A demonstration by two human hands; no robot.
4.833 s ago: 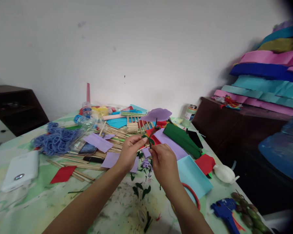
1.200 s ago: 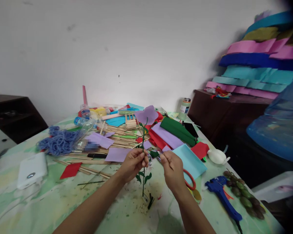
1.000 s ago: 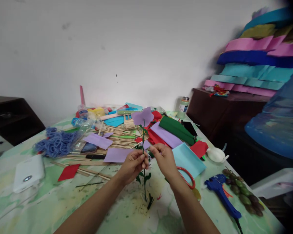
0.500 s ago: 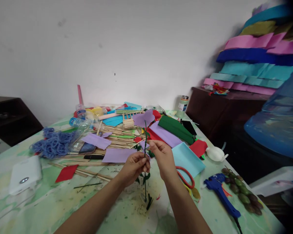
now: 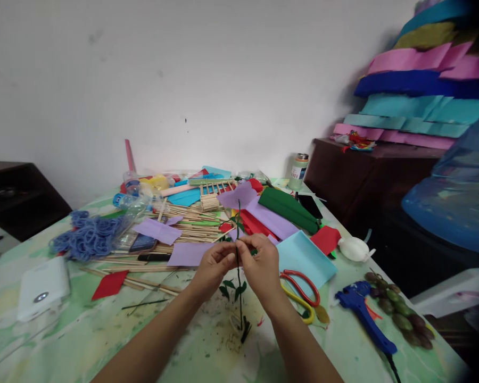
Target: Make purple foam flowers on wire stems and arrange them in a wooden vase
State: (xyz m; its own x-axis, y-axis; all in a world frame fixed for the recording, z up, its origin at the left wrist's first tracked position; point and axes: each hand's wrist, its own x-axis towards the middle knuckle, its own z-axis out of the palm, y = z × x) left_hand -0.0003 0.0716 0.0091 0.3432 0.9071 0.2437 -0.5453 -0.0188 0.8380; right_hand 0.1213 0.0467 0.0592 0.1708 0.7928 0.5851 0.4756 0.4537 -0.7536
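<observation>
A handmade paper flower with a purple bloom [image 5: 237, 195], a thin dark green stem [image 5: 239, 300] and green leaves [image 5: 240, 290] stands upright in front of me. My left hand [image 5: 217, 264] closes its fingertips around the middle of the stem. At the same height, my right hand [image 5: 259, 266] pinches the stem between thumb and index finger, touching the left fingertips. Near the stem's lower end lies a short dark piece [image 5: 246, 330] on the table. Just right of my right hand are red and yellow-handled scissors [image 5: 303, 290].
Purple paper [image 5: 189, 254], light blue paper [image 5: 311, 260] and a green roll [image 5: 289, 207] lie around the hands. A blue glue gun [image 5: 363, 314] and grapes [image 5: 401, 308] are at right. Blue yarn [image 5: 88, 234] and a white device [image 5: 43, 289] sit at left.
My right hand has moved down and left along the stem to meet my left hand. More of the scissors shows now.
</observation>
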